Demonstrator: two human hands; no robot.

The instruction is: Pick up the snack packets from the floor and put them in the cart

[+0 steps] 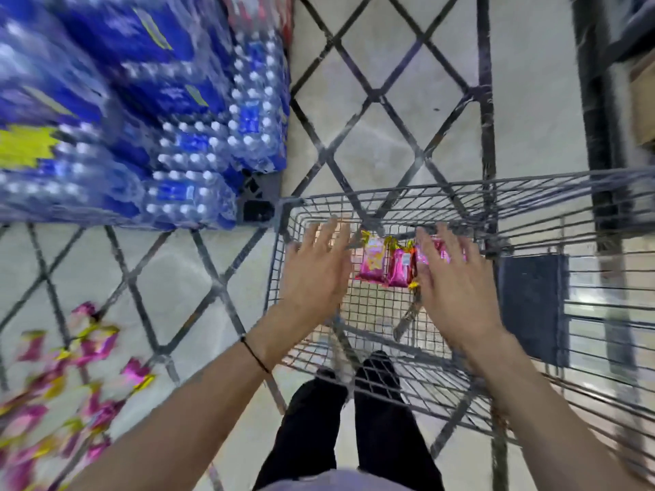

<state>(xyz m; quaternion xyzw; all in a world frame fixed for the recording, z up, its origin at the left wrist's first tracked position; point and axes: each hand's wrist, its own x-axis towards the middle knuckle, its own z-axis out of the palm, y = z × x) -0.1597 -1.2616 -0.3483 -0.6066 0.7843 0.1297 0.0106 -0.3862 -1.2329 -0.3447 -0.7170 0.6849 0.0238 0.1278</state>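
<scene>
head view: left hand [315, 274] and right hand [457, 288] spread wide, holding nothing, over the cart [531, 203]; three snack packets [386, 267] lie between them, many more [71, 377] on the floor [170, 278] far left.

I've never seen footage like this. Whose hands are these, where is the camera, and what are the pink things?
There is no machine here. A person wears a wide-angle camera on the head, so this single picture looks down past their own arms. The left hand and right hand reach into a wire shopping cart, both with fingers spread and holding nothing. On the cart's bottom lie a few pink and gold snack packets, one partly hidden by the right hand. More scattered packets lie blurred on the tiled floor at lower left. The blue stack at upper left is wrapped water bottles. The dark shapes below are the person's legs.
</scene>
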